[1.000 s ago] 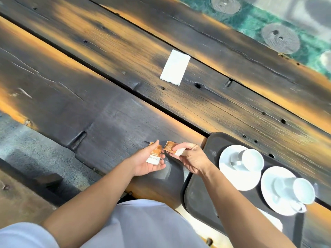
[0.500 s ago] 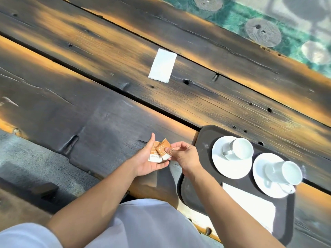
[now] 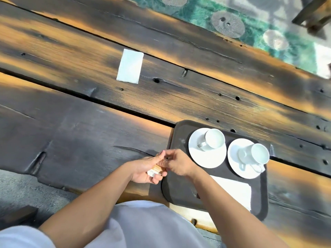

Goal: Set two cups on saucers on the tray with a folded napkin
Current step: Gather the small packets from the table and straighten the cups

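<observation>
1. We see the left hand (image 3: 145, 170) just off the tray's left edge, above the wooden table (image 3: 71, 126). Its fingers are curled round small brown-and-white packets (image 3: 156, 170).
2. The right hand (image 3: 177, 162) meets it from the tray side, fingertips closed in a pinch on the upper end of the same packets. Blur hides how many packets there are.
3. The dark tray (image 3: 179, 138) lies immediately right of both hands.
4. On its far half stand the left cup (image 3: 215, 138) on the left saucer (image 3: 202, 159) and the right cup (image 3: 259, 154) on the right saucer (image 3: 236, 170). Both are upright and sit side by side.
5. The folded napkin (image 3: 235, 192) lies flat on the tray's near half, partly under the right forearm.
6. We note a second napkin (image 3: 130, 66) on the table, well apart from the hands and tray.
</observation>
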